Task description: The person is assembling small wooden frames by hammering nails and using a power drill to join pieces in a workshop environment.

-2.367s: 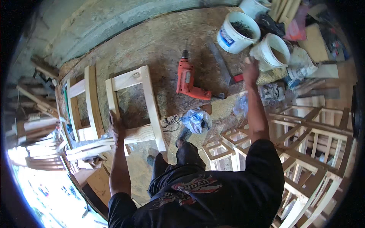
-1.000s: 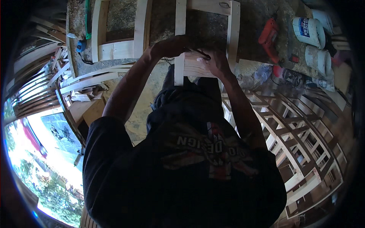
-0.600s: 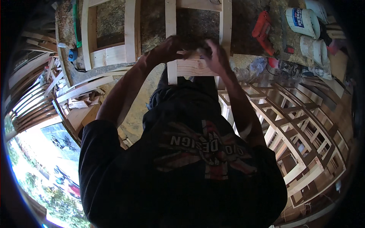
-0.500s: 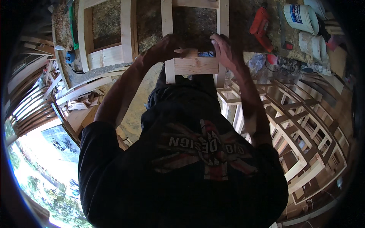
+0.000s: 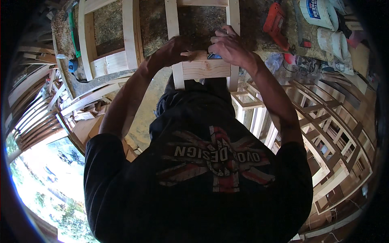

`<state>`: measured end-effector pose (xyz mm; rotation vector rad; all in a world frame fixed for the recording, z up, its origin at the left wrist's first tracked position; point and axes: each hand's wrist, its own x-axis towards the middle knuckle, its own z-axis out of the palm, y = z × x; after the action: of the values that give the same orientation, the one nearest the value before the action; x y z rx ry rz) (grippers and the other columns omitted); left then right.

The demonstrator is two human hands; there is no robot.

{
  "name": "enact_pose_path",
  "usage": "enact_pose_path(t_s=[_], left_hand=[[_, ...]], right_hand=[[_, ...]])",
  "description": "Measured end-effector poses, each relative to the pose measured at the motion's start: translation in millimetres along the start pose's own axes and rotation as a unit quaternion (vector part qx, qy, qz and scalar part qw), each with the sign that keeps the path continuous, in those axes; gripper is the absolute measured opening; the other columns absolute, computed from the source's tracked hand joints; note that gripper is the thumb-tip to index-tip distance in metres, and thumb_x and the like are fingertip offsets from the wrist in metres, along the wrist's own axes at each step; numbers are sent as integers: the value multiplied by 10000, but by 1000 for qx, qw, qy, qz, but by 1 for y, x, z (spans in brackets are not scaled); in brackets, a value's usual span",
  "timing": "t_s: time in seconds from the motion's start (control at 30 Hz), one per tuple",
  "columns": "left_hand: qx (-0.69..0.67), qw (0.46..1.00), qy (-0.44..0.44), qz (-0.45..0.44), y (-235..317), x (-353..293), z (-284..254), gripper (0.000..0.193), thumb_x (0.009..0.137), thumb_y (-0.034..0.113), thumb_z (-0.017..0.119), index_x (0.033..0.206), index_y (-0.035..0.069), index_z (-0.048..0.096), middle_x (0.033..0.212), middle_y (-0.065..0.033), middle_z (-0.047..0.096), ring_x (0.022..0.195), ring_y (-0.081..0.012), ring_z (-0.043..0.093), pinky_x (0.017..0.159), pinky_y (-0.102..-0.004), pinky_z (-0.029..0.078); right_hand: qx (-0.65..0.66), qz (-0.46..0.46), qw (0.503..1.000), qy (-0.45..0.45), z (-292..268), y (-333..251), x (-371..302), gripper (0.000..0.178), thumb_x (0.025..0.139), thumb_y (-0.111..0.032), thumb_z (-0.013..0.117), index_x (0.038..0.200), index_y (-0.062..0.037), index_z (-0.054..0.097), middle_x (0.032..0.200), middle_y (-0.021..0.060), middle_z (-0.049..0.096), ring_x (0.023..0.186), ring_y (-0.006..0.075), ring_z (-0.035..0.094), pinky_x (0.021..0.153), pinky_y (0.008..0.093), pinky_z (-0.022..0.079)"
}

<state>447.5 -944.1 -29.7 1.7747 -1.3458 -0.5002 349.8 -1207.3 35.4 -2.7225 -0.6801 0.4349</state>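
Note:
A pale wooden frame lies on the workbench at its near edge, its end pointing at my body. My left hand is closed round the frame's left rail, its fingers in shadow and its thumb by a small wood block behind the front crosspiece. Over the right part of that crosspiece, my right hand is bent with curled fingers. Whatever its fingertips hold is hidden. Just under them shows a bit of something blue.
A second wooden frame lies to the left. On the right of the workbench are a red power drill and white buckets. Assembled wooden frames stand at lower right; a blue tape measure sits at left.
My right hand has moved left, off the right rail and over the crosspiece, with its fingers curling. My left hand stays at the left rail. The whole view has shifted slightly.

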Motion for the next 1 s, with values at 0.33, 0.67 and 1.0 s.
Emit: enact_pose_path(t_s=[0.33,0.67,1.0], left_hand=[[24,999,-32,-1,-2,-2,2,488,780,210,906,1164,7,685,1053,-177,726,1048,-402,680,876,-487,557],[161,985,-58,-3,68,50,0,633,720,122,872,1317,66,670,1185,-196,707,1145,-409,644,1001,-489,518],[261,941,37,-213,128,-5,78,1036,588,271,973,1478,72,482,1382,-187,550,1255,-424,519,1065,-561,389]], right_hand=[[102,-7,994,-42,-17,5,-7,94,908,-160,693,957,-131,769,909,34,684,1044,227,632,1056,459,399],[163,119,961,187,7,-9,-57,560,844,-388,851,1264,-77,650,1216,166,646,1060,385,695,856,465,580],[68,606,669,426,-5,347,-287,647,867,-531,778,1243,-12,688,1172,270,720,1084,458,695,929,545,550]])
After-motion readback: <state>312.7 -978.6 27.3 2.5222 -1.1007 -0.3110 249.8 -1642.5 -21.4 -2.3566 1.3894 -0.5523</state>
